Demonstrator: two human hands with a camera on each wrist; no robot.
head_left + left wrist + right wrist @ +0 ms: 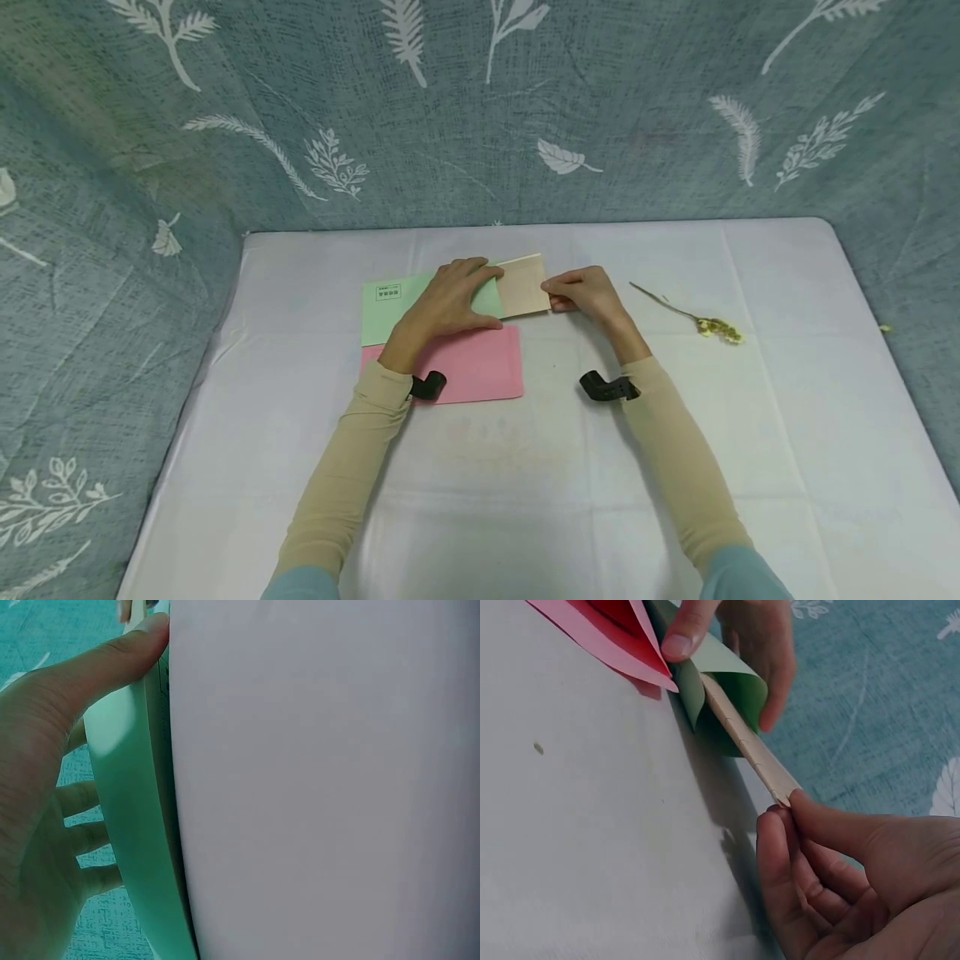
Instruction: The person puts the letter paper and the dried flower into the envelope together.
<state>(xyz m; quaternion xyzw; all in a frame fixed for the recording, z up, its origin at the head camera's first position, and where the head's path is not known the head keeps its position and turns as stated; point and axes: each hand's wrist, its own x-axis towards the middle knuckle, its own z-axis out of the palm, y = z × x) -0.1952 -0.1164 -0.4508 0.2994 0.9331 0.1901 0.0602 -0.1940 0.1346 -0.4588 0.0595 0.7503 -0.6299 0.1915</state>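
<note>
My left hand (pixel 448 296) grips a pale green envelope (pixel 397 315) near its right end, thumb on the near edge and fingers on the far edge. In the right wrist view the mouth of the green envelope (pixel 742 688) bulges apart. A cream-coloured flat card (pixel 523 287) lies partly inside that mouth, its inner end hidden. My right hand (pixel 588 292) pinches the card's outer end between thumb and fingers, also seen with the card (pixel 744 742) in the right wrist view. Just below the green envelope, a pink envelope (pixel 480 367) lies flat, partly under my left wrist.
A dried sprig with small yellow flowers (pixel 718 328) rests on the white cloth to the right of my right hand. The white-covered table (pixel 510 500) meets a blue-green leaf-patterned curtain (pixel 465 150) at its far edge and sides.
</note>
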